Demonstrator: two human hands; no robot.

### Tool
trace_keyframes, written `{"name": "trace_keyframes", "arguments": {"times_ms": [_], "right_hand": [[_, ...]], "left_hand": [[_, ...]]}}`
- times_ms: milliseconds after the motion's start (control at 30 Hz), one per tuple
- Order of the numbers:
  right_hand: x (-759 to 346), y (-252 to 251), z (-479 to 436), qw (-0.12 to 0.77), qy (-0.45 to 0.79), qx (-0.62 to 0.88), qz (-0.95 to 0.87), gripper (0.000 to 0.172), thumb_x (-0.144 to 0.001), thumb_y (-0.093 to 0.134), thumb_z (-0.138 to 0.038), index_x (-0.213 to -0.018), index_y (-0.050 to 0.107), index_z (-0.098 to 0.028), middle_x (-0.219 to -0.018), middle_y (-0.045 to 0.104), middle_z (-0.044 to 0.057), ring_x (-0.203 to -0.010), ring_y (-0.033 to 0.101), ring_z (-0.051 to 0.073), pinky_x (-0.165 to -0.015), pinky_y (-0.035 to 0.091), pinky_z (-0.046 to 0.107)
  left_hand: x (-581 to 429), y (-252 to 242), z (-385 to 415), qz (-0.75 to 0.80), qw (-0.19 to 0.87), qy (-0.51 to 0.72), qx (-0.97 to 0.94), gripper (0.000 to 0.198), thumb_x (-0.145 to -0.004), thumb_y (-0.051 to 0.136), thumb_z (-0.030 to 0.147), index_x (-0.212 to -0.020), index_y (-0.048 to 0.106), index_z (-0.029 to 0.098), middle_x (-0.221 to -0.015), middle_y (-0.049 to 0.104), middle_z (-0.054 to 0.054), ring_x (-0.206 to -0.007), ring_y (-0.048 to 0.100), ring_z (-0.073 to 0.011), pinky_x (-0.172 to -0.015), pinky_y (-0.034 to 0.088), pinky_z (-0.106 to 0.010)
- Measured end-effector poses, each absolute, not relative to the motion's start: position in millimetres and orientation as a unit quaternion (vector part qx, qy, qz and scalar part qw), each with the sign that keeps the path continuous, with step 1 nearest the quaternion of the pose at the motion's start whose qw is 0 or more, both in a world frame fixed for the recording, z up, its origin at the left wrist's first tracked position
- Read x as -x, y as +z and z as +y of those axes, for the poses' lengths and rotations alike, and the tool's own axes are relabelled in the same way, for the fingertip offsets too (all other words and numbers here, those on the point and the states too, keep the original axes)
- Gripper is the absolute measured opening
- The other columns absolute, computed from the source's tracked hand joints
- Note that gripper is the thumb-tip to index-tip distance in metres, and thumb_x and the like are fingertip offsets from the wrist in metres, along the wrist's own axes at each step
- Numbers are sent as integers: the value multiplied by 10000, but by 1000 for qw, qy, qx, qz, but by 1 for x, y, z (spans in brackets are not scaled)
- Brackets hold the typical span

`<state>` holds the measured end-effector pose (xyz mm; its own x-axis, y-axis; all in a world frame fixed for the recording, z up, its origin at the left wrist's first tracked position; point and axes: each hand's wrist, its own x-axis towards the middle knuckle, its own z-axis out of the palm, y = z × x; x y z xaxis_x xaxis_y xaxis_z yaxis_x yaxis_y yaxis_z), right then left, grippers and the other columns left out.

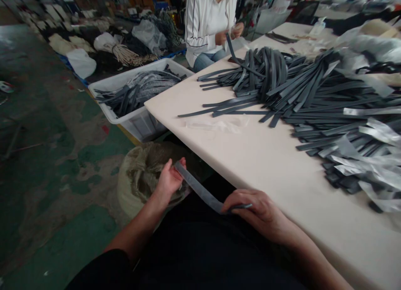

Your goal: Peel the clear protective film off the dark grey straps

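Observation:
A flat grey strip (200, 190) in what looks like a clear sleeve stretches between my two hands, over my lap beside the table edge. My left hand (171, 178) holds its far end, with the thumb raised and the fingers behind it. Closed round the near end is my right hand (254, 208), and a short dark tip sticks out past its fingers. On the table, a big heap of dark grey strips (282, 85) lies to the right, and a thin clear wrapper (219, 125) rests near the left edge.
A white bin (140, 129) of similar strips stands left of the pale table (250, 160). Below it sits a translucent sack (134, 189). Clear plastic sleeves (369, 152) lie at the right. Across the table a person in a white jacket (200, 26) handles a strip.

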<state>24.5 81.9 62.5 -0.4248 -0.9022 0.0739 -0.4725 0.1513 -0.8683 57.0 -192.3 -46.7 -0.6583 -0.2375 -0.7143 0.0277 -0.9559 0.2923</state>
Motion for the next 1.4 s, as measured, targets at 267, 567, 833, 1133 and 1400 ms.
{"name": "trace_keyframes", "arguments": {"times_ms": [267, 567, 833, 1133, 1400], "right_hand": [[-28, 42, 85, 331, -492, 363, 719, 241, -986, 517, -356, -948, 712, -218, -915, 722, 16, -814, 671, 150, -759, 517, 244], [7, 57, 47, 266, -689, 246, 628, 304, -878, 663, -464, -1013, 747, -205, -1313, 639, 70, -1118, 636, 233, -984, 492, 384], [35, 67, 45, 182, -763, 271, 558, 216, -888, 668, -421, -998, 760, -260, -1273, 672, 27, -1241, 569, 216, -1131, 350, 420], [1, 85, 35, 147, -693, 217, 672, 396, -880, 597, -567, -1032, 759, -241, -1224, 694, 62, -1176, 617, 289, -914, 556, 422], [8, 72, 59, 29, -719, 203, 664, 196, -914, 634, -425, -1005, 775, -325, -1176, 723, 18, -1252, 571, 254, -1138, 380, 447]], "left_hand": [[-66, -30, -286, -239, 343, -823, -385, 223, -1000, 424, 224, -1078, 632, 202, -764, 695, 9, -604, 620, -53, -560, 462, -133], [-81, -2, -188, -538, 12, -836, -112, 289, -824, 701, 389, -1027, 687, 184, -806, 710, -58, -625, 620, -145, -565, 462, -240], [-78, 7, -152, -623, -203, -755, 22, 348, -869, 637, 470, -1046, 716, 180, -883, 729, -93, -740, 650, -180, -669, 474, -263], [-54, 52, -107, -621, -72, -779, 46, 307, -859, 648, 456, -1011, 678, 192, -924, 718, -75, -814, 658, -213, -790, 485, -312], [-69, 45, -103, -773, -75, -623, 93, 339, -965, 440, 403, -880, 701, 202, -874, 670, -58, -849, 610, -204, -799, 433, -310]]}}
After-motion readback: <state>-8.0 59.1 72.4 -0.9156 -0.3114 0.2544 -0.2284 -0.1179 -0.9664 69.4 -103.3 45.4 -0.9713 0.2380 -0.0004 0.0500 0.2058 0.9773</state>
